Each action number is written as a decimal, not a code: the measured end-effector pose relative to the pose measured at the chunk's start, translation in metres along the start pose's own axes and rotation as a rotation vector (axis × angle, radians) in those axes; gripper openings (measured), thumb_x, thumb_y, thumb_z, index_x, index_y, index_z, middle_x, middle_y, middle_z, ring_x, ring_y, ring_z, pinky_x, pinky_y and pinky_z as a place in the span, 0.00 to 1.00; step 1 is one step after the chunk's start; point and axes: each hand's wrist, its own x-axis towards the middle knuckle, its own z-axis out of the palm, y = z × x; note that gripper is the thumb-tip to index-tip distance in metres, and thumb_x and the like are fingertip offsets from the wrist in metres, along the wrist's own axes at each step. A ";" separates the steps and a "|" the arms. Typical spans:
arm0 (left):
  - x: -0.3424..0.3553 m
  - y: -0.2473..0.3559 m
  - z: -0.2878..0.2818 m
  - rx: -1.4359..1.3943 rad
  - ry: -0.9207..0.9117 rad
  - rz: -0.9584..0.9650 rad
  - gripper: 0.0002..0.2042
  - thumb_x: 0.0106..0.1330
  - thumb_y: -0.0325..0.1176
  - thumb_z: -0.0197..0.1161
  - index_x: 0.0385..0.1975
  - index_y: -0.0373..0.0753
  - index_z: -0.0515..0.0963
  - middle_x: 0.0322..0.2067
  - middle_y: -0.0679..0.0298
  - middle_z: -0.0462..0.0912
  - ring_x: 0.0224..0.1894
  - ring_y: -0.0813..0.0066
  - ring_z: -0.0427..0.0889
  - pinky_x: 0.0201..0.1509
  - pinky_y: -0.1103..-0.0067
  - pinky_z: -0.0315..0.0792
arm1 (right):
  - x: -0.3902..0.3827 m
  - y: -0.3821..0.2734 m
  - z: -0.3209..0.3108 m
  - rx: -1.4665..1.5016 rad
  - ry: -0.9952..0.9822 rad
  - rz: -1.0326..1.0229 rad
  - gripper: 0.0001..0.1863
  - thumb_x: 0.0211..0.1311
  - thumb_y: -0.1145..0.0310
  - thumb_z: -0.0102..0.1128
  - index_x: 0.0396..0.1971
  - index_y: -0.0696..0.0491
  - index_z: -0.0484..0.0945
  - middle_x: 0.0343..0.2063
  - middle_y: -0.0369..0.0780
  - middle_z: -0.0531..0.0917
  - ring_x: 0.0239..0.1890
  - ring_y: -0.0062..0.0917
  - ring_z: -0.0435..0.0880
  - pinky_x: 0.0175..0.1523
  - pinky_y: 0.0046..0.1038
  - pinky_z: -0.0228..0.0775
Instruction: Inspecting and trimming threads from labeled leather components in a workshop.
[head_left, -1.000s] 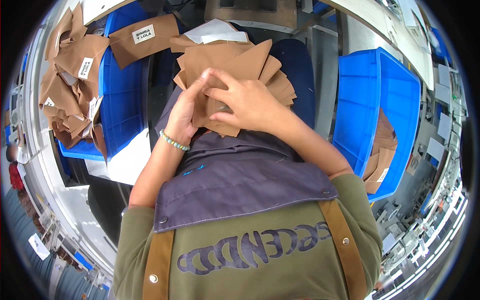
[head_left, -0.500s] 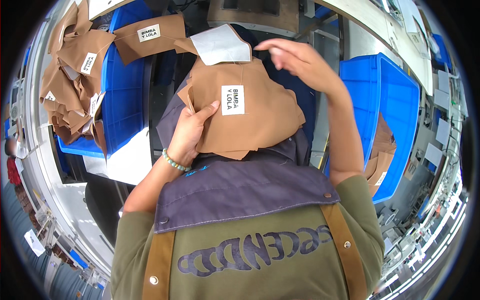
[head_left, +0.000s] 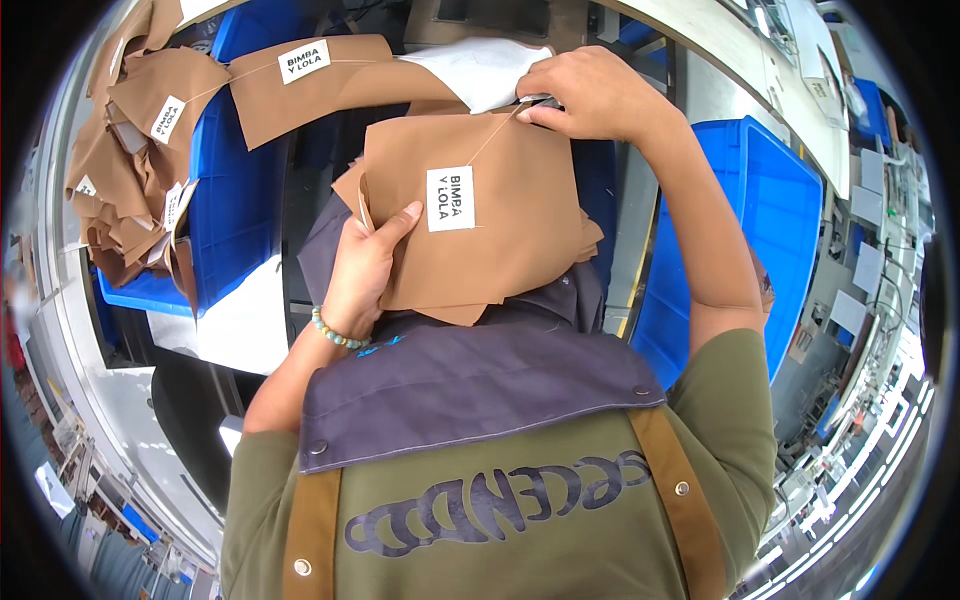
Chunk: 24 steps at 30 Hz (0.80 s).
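Observation:
My left hand [head_left: 373,262] grips the left edge of a stack of brown fabric-like pieces [head_left: 515,210] on my lap, thumb on top beside a white printed label [head_left: 450,198]. My right hand [head_left: 585,95], fingers curled, pinches a small silvery item [head_left: 535,100], perhaps a tool, too small to identify, at the stack's upper right by a thread. Just above lies a white sheet [head_left: 465,68], joining a labelled brown piece [head_left: 262,105] that stretches left toward a heap of similar pieces [head_left: 130,205].
A blue bin [head_left: 235,230] on the left bears the heap; another [head_left: 665,310] on the right is partly behind my right arm. A pale worktop edge [head_left: 800,120] runs along the upper right. Equipment lines both rims of the view.
My right hand left the stack for its upper right and closed on the small item. The stack's top labelled piece came into view, and the white sheet shifted right. My left hand still grips the edge.

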 end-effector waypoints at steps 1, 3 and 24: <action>0.003 0.001 0.001 -0.003 -0.011 -0.003 0.13 0.70 0.32 0.61 0.48 0.29 0.78 0.41 0.58 0.86 0.39 0.76 0.86 0.43 0.79 0.79 | -0.003 0.002 0.002 -0.005 -0.006 0.009 0.16 0.61 0.53 0.61 0.33 0.51 0.84 0.30 0.41 0.85 0.34 0.38 0.84 0.41 0.40 0.74; 0.008 0.005 0.005 -0.007 -0.050 -0.015 0.12 0.70 0.29 0.60 0.51 0.34 0.77 0.43 0.62 0.85 0.43 0.76 0.85 0.47 0.79 0.79 | -0.007 0.005 0.016 -0.205 0.160 -0.010 0.15 0.62 0.54 0.62 0.33 0.51 0.81 0.29 0.39 0.83 0.32 0.34 0.85 0.37 0.35 0.77; -0.001 0.007 -0.009 -0.168 0.049 -0.032 0.18 0.67 0.29 0.61 0.54 0.31 0.72 0.47 0.57 0.82 0.47 0.70 0.84 0.49 0.76 0.80 | 0.037 0.056 0.081 0.527 0.431 0.626 0.22 0.62 0.49 0.63 0.33 0.57 0.82 0.24 0.40 0.84 0.26 0.32 0.81 0.35 0.32 0.72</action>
